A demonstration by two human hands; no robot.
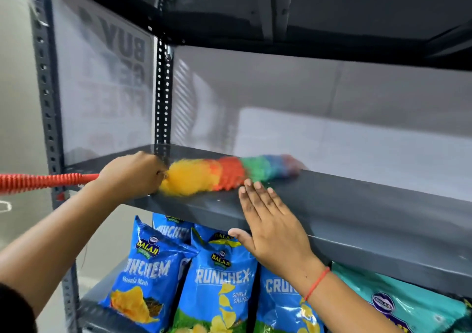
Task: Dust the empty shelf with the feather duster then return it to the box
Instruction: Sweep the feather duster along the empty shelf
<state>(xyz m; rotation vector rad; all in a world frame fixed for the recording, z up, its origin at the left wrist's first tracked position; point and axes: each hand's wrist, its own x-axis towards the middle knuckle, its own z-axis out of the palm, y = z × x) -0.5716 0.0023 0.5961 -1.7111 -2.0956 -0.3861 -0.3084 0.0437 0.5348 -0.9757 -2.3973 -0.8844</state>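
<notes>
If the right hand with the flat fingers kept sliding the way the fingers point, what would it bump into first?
Probably the feather duster: the right hand points up and back across the shelf, with its fingertips just short of the green fluff. Depth is hard to judge.

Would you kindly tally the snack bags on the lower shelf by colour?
Blue bags: 4
Teal bags: 1
Total: 5 bags in view; others may sit hidden behind these or outside the frame.

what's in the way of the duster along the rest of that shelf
Nothing visible. The duster, held by the left hand, lies on the bare shelf. The right hand rests open on the front edge, beside its path.
</notes>
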